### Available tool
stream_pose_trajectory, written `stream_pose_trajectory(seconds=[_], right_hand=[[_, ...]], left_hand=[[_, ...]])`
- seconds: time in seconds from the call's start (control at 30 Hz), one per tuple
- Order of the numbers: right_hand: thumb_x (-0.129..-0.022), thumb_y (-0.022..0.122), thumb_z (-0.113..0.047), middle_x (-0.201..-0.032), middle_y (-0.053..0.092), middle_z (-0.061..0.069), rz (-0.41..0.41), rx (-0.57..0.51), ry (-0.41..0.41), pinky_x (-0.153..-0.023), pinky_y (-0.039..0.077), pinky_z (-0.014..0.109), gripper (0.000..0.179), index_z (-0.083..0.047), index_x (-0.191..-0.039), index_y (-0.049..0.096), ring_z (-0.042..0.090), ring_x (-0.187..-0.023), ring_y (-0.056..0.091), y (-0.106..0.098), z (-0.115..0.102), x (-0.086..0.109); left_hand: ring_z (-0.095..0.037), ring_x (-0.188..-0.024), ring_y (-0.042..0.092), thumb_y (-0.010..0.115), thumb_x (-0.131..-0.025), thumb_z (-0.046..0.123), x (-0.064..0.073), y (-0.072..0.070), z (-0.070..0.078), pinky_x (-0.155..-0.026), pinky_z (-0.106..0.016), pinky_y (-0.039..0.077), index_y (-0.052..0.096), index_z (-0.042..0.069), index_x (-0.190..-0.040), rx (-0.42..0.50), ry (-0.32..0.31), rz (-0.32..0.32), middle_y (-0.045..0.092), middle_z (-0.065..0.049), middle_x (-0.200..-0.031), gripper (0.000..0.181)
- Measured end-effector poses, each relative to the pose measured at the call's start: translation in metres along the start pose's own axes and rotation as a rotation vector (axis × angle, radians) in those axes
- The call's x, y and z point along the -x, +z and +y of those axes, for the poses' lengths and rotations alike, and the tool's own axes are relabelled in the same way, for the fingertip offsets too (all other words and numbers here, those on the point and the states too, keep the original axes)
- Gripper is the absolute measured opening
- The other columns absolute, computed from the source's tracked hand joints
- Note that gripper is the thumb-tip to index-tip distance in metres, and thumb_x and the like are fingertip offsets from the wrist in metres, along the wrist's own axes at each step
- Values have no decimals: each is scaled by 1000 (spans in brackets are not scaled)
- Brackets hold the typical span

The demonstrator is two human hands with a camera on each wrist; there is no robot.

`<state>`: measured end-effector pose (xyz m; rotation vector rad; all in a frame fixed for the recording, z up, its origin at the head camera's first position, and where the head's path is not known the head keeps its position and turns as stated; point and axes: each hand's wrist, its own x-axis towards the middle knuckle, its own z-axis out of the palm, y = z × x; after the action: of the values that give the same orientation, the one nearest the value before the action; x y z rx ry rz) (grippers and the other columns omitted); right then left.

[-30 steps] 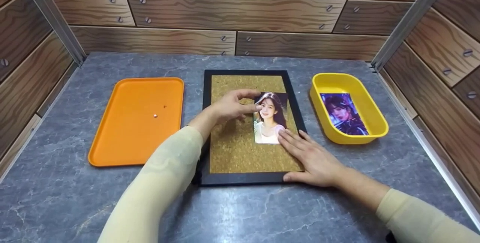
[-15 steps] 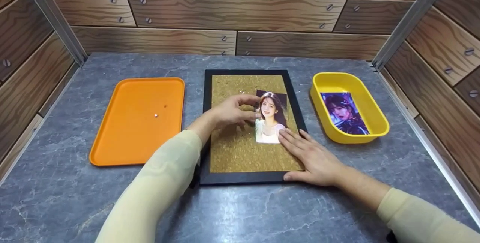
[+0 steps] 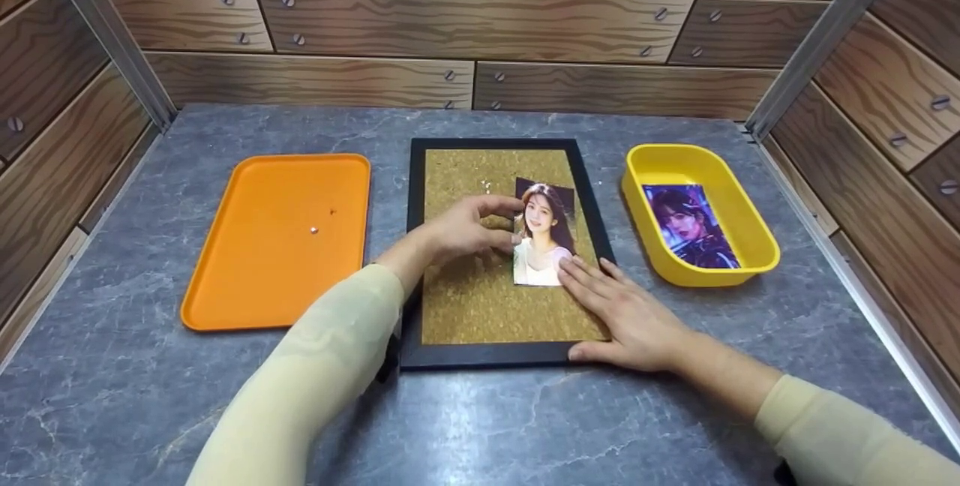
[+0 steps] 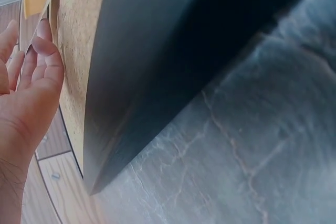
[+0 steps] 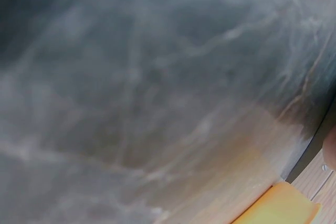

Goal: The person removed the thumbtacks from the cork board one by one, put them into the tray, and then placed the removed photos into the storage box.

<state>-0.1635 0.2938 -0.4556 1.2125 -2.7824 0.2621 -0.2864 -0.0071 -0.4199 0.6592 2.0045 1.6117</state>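
Observation:
A portrait photo (image 3: 541,235) lies over the right part of a cork board (image 3: 487,313) with a black frame (image 3: 480,355). My left hand (image 3: 469,231) holds the photo's left edge, with index finger and thumb on that side; the other fingers are mostly hidden in the head view. In the left wrist view, the photo's edge runs to the fingers of my left hand (image 4: 37,72) and stands slightly off the cork. My right hand (image 3: 630,313) lies flat with straight fingers, fingertips on the photo's lower right corner and thumb on the frame.
An orange tray (image 3: 262,268) with a small pin (image 3: 314,230) and a tiny dark mark stands left of the board. To the right is a yellow bin (image 3: 739,208) holding another photo (image 3: 690,223). Several small bright pins (image 3: 487,186) sit on the cork. Wood-patterned walls enclose the table.
My left hand has lowered slightly towards me along the photo's left edge, and the photo has shifted a little, its top left corner now clearer. My right hand stays in place.

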Motion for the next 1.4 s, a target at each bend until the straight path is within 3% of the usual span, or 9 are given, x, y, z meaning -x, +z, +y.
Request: stream_pose_trajectory(seconds=[0.13, 0.33, 0.47, 0.7, 0.87, 1.07, 1.17, 1.3, 1.4], right_hand=[[-94, 63, -72, -173, 23, 15, -2, -5, 3, -125, 17, 64, 106, -2, -166, 29, 33, -160, 22, 0, 0, 0], [-94, 63, -72, -174, 23, 15, -3, -9, 6, -125, 17, 63, 106, -2, -166, 29, 32, -160, 21, 0, 0, 0], [-94, 63, -72, -173, 23, 15, 3, -9, 4, -125, 18, 64, 106, -2, -166, 29, 33, -160, 22, 0, 0, 0], [-94, 63, -72, -174, 22, 15, 4, -12, 5, -125, 18, 64, 106, -2, -166, 28, 33, -160, 21, 1, 0, 1], [-94, 64, -72, -174, 22, 15, 7, -16, 5, -125, 18, 64, 107, -3, -167, 28, 33, -160, 21, 1, 0, 0], [-93, 64, -72, -175, 20, 14, 4, -26, 14, -125, 17, 64, 108, -5, -168, 25, 33, -160, 21, 0, 0, 0], [-93, 64, -72, -175, 19, 13, 6, -31, 15, -125, 17, 63, 108, -6, -169, 24, 32, -160, 20, 0, -1, 0], [-93, 64, -72, -175, 18, 14, 10, -35, 14, -125, 17, 63, 110, -5, -169, 23, 32, -160, 20, 0, -1, 1], [-93, 64, -73, -175, 18, 14, 14, -35, 14, -125, 18, 63, 110, -5, -169, 23, 32, -160, 21, 0, -1, 1]], left_hand=[[-26, -101, 70, 77, -95, 5, 0, 1, -1, -78, -37, 63, 55, 5, -152, 4, 3, 7, 59, -16, -143, 61], [-27, -84, 70, 77, -95, 6, 1, 3, -2, -62, -34, 60, 54, 9, -154, 6, -25, 6, 57, -14, -145, 64], [-27, -93, 70, 78, -92, 2, 1, 4, -2, -64, -34, 60, 50, 6, -156, 31, -19, -8, 54, -16, -149, 70], [-33, -129, 59, 83, -87, 5, 2, 5, 0, -94, -37, 58, 48, 6, -158, -76, -8, 8, 52, -17, -152, 79], [-32, -137, 53, 84, -85, 5, 1, 5, -1, -111, -36, 47, 49, 4, -156, -106, 0, 29, 53, -17, -151, 79], [-31, -133, 54, 83, -85, 2, 0, 6, -2, -101, -37, 55, 49, 3, -156, -82, -11, 45, 53, -18, -152, 78], [-28, -134, 53, 82, -84, 0, -1, 7, -3, -106, -37, 51, 50, 3, -155, -92, -12, 58, 55, -17, -151, 79], [-24, -111, 64, 82, -82, -4, -1, 9, -2, -101, -32, 52, 50, 4, -155, -106, -27, 77, 56, -17, -151, 80], [-21, -88, 67, 81, -83, -8, -1, 10, -1, -81, -28, 58, 48, 5, -157, -76, -49, 77, 54, -17, -152, 82]])
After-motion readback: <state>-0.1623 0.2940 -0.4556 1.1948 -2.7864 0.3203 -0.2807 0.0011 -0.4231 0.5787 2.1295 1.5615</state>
